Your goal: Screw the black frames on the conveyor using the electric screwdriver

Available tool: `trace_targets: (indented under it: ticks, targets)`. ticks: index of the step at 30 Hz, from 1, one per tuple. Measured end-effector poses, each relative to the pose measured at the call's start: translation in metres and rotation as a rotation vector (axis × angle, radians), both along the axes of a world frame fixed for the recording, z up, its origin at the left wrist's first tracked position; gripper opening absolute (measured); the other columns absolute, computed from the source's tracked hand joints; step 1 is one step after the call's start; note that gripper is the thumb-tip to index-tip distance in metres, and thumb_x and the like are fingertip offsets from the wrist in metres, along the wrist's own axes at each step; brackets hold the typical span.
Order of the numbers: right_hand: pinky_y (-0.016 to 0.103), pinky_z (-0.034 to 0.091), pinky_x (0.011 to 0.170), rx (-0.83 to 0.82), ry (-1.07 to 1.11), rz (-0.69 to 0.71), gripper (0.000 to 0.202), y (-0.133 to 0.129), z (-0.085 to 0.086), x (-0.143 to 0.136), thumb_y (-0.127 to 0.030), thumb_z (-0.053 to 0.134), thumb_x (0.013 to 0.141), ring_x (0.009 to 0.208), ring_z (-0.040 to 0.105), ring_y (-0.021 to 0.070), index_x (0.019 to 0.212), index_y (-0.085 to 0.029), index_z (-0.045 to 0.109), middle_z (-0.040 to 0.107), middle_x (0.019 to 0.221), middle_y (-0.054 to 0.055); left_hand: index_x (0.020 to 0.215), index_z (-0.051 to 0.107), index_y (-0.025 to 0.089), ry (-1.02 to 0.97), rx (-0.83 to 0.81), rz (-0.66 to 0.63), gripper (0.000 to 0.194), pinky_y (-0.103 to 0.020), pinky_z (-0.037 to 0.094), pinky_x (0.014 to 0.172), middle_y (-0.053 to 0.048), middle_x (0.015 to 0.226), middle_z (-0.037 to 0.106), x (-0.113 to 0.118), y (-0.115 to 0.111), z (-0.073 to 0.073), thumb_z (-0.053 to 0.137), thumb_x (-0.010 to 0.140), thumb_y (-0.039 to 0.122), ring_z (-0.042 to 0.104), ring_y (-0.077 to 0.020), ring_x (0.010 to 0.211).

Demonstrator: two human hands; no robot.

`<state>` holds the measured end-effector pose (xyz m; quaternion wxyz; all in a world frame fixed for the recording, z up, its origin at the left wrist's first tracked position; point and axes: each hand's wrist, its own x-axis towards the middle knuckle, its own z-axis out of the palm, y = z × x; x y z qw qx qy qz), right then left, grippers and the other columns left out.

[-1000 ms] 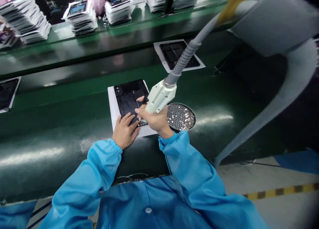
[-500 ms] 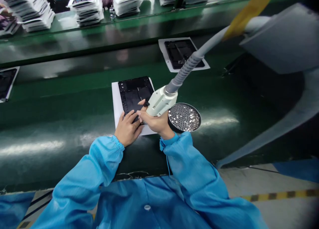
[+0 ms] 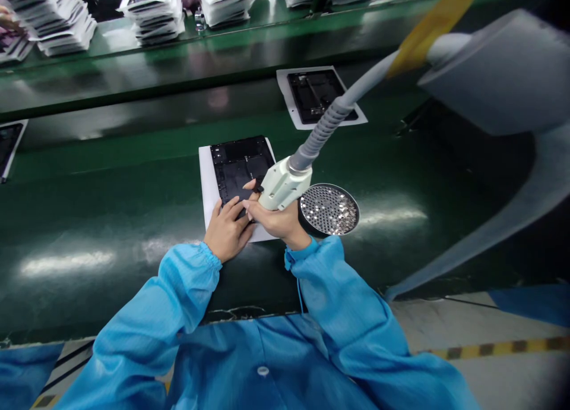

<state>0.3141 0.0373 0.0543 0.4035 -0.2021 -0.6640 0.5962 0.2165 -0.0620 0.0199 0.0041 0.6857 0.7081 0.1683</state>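
Observation:
A black tablet housing with small parts along its inside lies on a white sheet before me. My left hand rests with fingers spread over its lower edge. Just to the right, my right hand is wrapped round a pale green power screwdriver, fed from above by a grey ribbed hose. Its tip is hidden by my fingers near the housing's lower right corner. Beside my right wrist stands a round black dish with a perforated plate and many tiny shiny pieces, probably screws.
Another tablet housing lies on white paper at the back right, and part of one shows at the left edge. Stacks of white sheets stand on the raised shelf. A grey lamp-like body and its curved cable occupy the right side.
The housings at the back right and left edge have shifted slightly left. The screwdriver's body and hose lean a little further left. Both hands stay nearly in place.

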Motion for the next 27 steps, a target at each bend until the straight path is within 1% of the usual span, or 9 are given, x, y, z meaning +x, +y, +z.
trace_targets:
  ticks: [3, 6, 9, 11, 15, 17, 19, 23, 27]
  targets:
    - [0.032, 0.055, 0.063, -0.004, 0.0, -0.013, 0.025, 0.0, -0.001, 0.001, -0.022, 0.069, 0.07, 0.054, 0.056, 0.0116, 0.093, -0.019, 0.059, 0.056, 0.06, -0.004, 0.112, 0.07, 0.019, 0.003, 0.003, -0.002, 0.033, -0.056, 0.034, 0.107, -0.014, 0.131, 0.06, 0.0, 0.0, 0.0, 0.046, 0.094, 0.033, 0.047, -0.0314, 0.13]
    - [0.035, 0.057, 0.073, 0.005, 0.006, -0.028, 0.028, 0.001, -0.005, 0.0, -0.023, 0.071, 0.069, 0.063, 0.061, 0.0134, 0.094, -0.019, 0.06, 0.061, 0.067, -0.002, 0.115, 0.068, 0.02, -0.001, 0.003, 0.004, 0.033, -0.056, 0.034, 0.107, -0.013, 0.128, 0.062, 0.001, 0.0, 0.0, 0.047, 0.094, 0.032, 0.05, -0.0309, 0.127]
    - [0.037, 0.057, 0.084, -0.016, 0.027, -0.054, 0.019, 0.001, -0.013, -0.003, -0.024, 0.071, 0.071, 0.077, 0.066, 0.0159, 0.088, -0.02, 0.062, 0.067, 0.078, 0.002, 0.117, 0.068, 0.02, 0.0, 0.003, 0.001, 0.033, -0.056, 0.034, 0.106, -0.013, 0.128, 0.061, 0.001, 0.001, 0.002, 0.048, 0.094, 0.033, 0.05, -0.0311, 0.126]
    - [0.038, 0.057, 0.086, -0.063, 0.034, -0.039, 0.016, 0.002, -0.015, -0.005, -0.028, 0.07, 0.073, 0.081, 0.067, 0.0166, 0.085, -0.019, 0.063, 0.07, 0.084, 0.003, 0.116, 0.068, 0.02, 0.003, 0.013, -0.003, 0.032, -0.057, 0.034, 0.107, -0.013, 0.129, 0.061, 0.0, 0.001, 0.001, 0.048, 0.094, 0.033, 0.05, -0.0315, 0.127]
    - [0.033, 0.06, 0.073, -0.091, 0.013, -0.002, 0.018, 0.012, -0.005, 0.001, -0.032, 0.072, 0.072, 0.071, 0.068, 0.0147, 0.082, -0.018, 0.065, 0.072, 0.088, 0.005, 0.115, 0.068, 0.018, 0.007, 0.044, 0.0, 0.032, -0.058, 0.034, 0.107, -0.014, 0.13, 0.06, -0.002, 0.001, -0.002, 0.049, 0.094, 0.033, 0.049, -0.0323, 0.128]
    - [0.029, 0.058, 0.061, -0.065, 0.01, -0.08, 0.02, 0.025, 0.003, 0.011, -0.032, 0.073, 0.072, 0.058, 0.065, 0.0123, 0.082, -0.019, 0.064, 0.07, 0.075, 0.001, 0.115, 0.068, 0.018, 0.004, 0.037, 0.002, 0.033, -0.058, 0.033, 0.108, -0.014, 0.132, 0.059, -0.002, 0.001, -0.003, 0.048, 0.094, 0.033, 0.047, -0.0317, 0.13]
    - [0.026, 0.053, 0.053, -0.02, 0.035, -0.211, 0.024, 0.042, 0.007, 0.023, -0.031, 0.074, 0.072, 0.048, 0.059, 0.01, 0.091, -0.02, 0.063, 0.063, 0.06, -0.005, 0.116, 0.068, 0.019, -0.001, 0.02, 0.006, 0.033, -0.057, 0.033, 0.109, -0.013, 0.133, 0.059, -0.002, 0.0, -0.003, 0.047, 0.094, 0.033, 0.046, -0.0309, 0.131]
    - [0.025, 0.045, 0.046, 0.048, 0.098, -0.386, 0.033, 0.075, 0.001, 0.044, -0.03, 0.075, 0.071, 0.039, 0.049, 0.0088, 0.098, -0.022, 0.06, 0.051, 0.046, -0.011, 0.116, 0.067, 0.018, 0.003, 0.012, 0.005, 0.033, -0.057, 0.034, 0.108, -0.014, 0.132, 0.06, -0.002, 0.0, -0.002, 0.046, 0.094, 0.033, 0.046, -0.0311, 0.132]
    - [0.027, 0.043, 0.046, 0.046, 0.08, -0.448, 0.036, 0.088, -0.009, 0.049, -0.032, 0.075, 0.069, 0.038, 0.047, 0.0097, 0.098, -0.022, 0.058, 0.05, 0.045, -0.011, 0.116, 0.067, 0.019, -0.006, 0.024, 0.004, 0.032, -0.057, 0.034, 0.109, -0.014, 0.133, 0.059, -0.003, -0.001, -0.002, 0.047, 0.094, 0.032, 0.045, -0.0307, 0.133]
